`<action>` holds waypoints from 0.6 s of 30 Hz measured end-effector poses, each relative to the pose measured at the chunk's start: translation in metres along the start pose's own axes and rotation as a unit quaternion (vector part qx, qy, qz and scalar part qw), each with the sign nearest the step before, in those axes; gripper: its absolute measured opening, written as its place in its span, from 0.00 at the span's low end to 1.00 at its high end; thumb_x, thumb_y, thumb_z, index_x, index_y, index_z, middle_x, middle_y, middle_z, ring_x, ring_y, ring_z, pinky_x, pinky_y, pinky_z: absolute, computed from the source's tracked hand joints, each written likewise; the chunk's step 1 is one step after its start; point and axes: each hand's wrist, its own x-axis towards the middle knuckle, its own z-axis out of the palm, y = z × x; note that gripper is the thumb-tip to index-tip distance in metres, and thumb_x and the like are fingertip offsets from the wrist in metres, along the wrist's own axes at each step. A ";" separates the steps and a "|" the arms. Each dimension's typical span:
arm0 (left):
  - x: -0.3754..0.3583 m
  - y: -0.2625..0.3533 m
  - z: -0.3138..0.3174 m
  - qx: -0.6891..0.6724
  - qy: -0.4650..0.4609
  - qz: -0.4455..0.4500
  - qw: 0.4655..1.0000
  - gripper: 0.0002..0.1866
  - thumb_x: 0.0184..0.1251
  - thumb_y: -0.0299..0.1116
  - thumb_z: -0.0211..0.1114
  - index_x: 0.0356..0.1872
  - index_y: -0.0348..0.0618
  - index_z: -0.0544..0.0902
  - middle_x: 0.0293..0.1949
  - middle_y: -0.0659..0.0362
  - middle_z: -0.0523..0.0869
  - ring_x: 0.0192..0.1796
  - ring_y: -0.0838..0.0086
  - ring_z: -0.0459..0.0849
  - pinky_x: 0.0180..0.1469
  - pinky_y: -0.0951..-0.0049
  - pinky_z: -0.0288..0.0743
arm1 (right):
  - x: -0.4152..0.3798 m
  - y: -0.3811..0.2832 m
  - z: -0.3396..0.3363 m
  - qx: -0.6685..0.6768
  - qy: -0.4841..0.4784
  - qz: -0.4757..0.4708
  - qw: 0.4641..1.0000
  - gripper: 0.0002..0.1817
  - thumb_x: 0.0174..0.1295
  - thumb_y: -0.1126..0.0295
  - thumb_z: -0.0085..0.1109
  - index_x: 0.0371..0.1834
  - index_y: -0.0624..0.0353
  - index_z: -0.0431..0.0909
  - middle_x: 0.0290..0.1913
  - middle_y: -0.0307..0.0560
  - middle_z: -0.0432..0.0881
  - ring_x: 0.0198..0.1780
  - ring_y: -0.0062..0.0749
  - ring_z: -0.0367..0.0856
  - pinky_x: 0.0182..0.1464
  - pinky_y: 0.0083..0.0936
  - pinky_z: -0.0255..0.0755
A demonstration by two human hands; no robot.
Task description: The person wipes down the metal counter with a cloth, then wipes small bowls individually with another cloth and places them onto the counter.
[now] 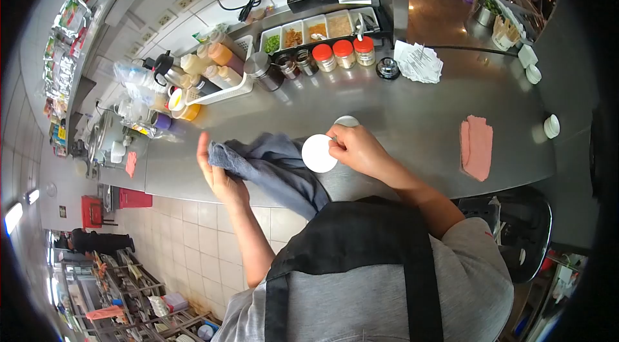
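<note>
A grey cloth (271, 165) hangs from my left hand (224, 182) and trails over the counter's front edge toward my apron. One finger of that hand points up, while the others are partly hidden by the cloth. My right hand (362, 150) pinches a white round disc, like a small lid (318, 154), by its right edge. Its flat face is turned toward me, just right of the cloth. Behind the right hand a second white round piece (347, 121) shows on the steel counter (284, 108), partly covered by my fingers.
At the back stand a white basket of squeeze bottles (238, 87), red-capped jars (344, 54), a topping tray (293, 36) and a bell (387, 68) beside paper slips (418, 62). Folded pink cloths (476, 148) and a white cup stack (551, 126) are at right.
</note>
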 end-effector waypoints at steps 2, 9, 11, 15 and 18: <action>0.003 -0.011 -0.012 0.089 -0.055 -0.007 0.995 0.14 0.67 0.24 0.57 0.53 0.43 0.76 0.43 0.59 0.83 0.42 0.78 0.81 0.44 0.77 0.77 | 0.001 0.003 0.005 0.024 -0.017 0.016 0.999 0.08 0.57 0.71 0.61 0.37 0.64 0.79 0.22 0.55 0.82 0.25 0.47 0.83 0.31 0.38 0.74; -0.048 -0.089 0.019 0.223 -0.196 -0.019 0.955 0.11 0.60 0.19 0.68 0.37 0.43 0.75 0.56 0.51 0.82 0.53 0.73 0.80 0.54 0.73 0.74 | -0.002 0.000 0.019 0.037 -0.011 -0.020 0.999 0.08 0.58 0.70 0.60 0.37 0.63 0.78 0.22 0.58 0.80 0.25 0.52 0.82 0.28 0.42 0.72; -0.054 -0.080 0.030 0.306 -0.203 -0.046 0.929 0.11 0.59 0.21 0.69 0.36 0.41 0.74 0.45 0.51 0.87 0.45 0.73 0.84 0.47 0.74 0.76 | -0.005 0.005 0.023 0.020 -0.003 -0.055 0.998 0.08 0.58 0.70 0.60 0.36 0.63 0.77 0.22 0.58 0.80 0.25 0.54 0.81 0.28 0.44 0.71; -0.053 -0.074 0.035 0.426 -0.192 -0.008 0.884 0.11 0.60 0.22 0.69 0.39 0.38 0.74 0.39 0.50 0.88 0.38 0.72 0.86 0.42 0.74 0.78 | -0.006 0.006 0.026 -0.004 0.004 -0.081 0.997 0.08 0.58 0.70 0.59 0.36 0.62 0.75 0.21 0.58 0.79 0.26 0.56 0.80 0.28 0.46 0.71; -0.055 -0.076 0.038 0.396 -0.184 0.026 0.899 0.10 0.64 0.22 0.66 0.44 0.37 0.76 0.40 0.49 0.88 0.39 0.69 0.87 0.41 0.73 0.78 | -0.004 0.002 0.023 -0.011 0.011 -0.083 0.996 0.08 0.59 0.70 0.59 0.35 0.62 0.75 0.21 0.58 0.78 0.26 0.56 0.80 0.28 0.47 0.71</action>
